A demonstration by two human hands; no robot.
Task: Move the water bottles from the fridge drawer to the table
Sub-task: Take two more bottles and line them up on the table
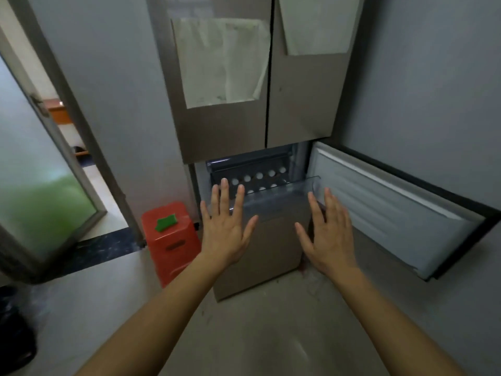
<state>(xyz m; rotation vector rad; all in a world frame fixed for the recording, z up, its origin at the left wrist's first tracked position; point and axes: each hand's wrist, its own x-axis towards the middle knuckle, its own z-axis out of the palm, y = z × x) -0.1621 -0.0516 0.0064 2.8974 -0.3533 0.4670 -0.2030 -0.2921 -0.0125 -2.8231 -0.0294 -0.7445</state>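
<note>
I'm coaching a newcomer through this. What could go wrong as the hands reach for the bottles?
The bottles stand packed in rows in the drawer, only caps showing; lifting one may tip neighbours. The open fridge door sits close beside the right hand, so a lifted bottle might knock it. The red stool at left could trip a turn away.

Water bottles (259, 175), white caps up, in clear fridge drawer (303, 183): eight countable, five in the back row and three in front; any behind the fingers cannot be counted.
Hands: two, left hand (225, 226) and right hand (330, 234).
Paper sheets (206, 63) on the doors: three.
Red plastic stool (173, 245): one.
Green piece (166, 223) on it: one.
</note>
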